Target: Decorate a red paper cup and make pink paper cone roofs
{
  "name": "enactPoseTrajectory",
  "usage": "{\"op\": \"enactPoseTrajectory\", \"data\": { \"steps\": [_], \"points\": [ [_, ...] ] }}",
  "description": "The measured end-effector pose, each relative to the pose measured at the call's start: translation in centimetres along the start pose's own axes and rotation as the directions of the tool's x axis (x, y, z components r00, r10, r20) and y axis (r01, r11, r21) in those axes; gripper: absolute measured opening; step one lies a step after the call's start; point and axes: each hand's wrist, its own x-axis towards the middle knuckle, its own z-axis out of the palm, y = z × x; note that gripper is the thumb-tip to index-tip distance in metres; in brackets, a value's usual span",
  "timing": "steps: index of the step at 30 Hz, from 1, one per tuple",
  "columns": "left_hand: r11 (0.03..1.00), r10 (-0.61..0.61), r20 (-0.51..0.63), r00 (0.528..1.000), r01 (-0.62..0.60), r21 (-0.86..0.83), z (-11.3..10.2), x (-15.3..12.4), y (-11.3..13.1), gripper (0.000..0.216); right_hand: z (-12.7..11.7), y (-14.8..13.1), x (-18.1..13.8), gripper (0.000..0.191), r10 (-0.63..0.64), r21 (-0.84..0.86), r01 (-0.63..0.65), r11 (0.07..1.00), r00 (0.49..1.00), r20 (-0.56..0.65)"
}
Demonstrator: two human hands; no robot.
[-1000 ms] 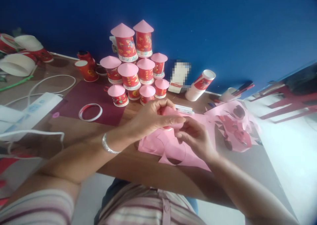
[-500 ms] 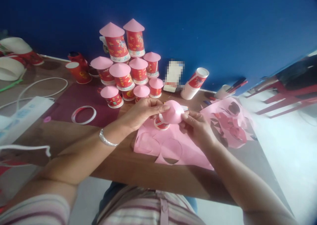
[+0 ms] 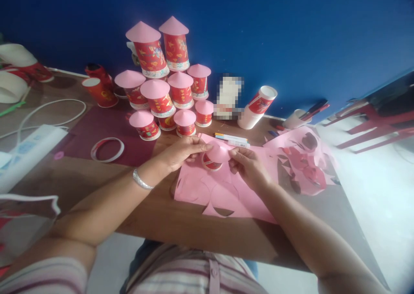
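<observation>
1. Closest to me is the brown worktop, and lying on it a pink sheet with round outlines and a cut-away gap near its front edge.
2. Over that sheet the right hand has thumb and fingers pinching the right rim of a small pink cone.
3. The left hand takes the opposite rim, its fingers drawn together and seeming to pinch the paper too.
4. The cone sits over the mouth of a red cup, which stands on the sheet between the hands. From here I'd judge this one nearly topped; whether the cone rests fully on the cup or is fixed, I can't tell.
5. Off to the left lies a white ring; to the right is a heap of pink scraps, so much of the cutting looks done.
6. Just beyond the hands lies a white pen-like stick.
7. Farther back stand the cone-topped cups, nine that I can count, apparently finished.
8. Near the blue wall, a leaning cup stack and a red-orange cup carry no cones; whether they are meant to, I couldn't say.
</observation>
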Motion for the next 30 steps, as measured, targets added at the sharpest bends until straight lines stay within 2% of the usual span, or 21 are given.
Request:
{"op": "enactPoseTrajectory", "data": {
  "steps": [11,30],
  "points": [
    [0.986,-0.085,0.036,0.996,0.089,-0.141,0.1,0.2,-0.4,0.042,-0.1,0.8,0.0,0.042,0.051,0.044,-0.052,0.998,0.998,0.025],
    [0.975,-0.129,0.053,0.990,0.137,-0.178,0.0,0.4,-0.6,0.049,-0.3,1.4,0.1,0.040,0.063,0.045,-0.065,0.997,0.997,0.053]
  ]
}}
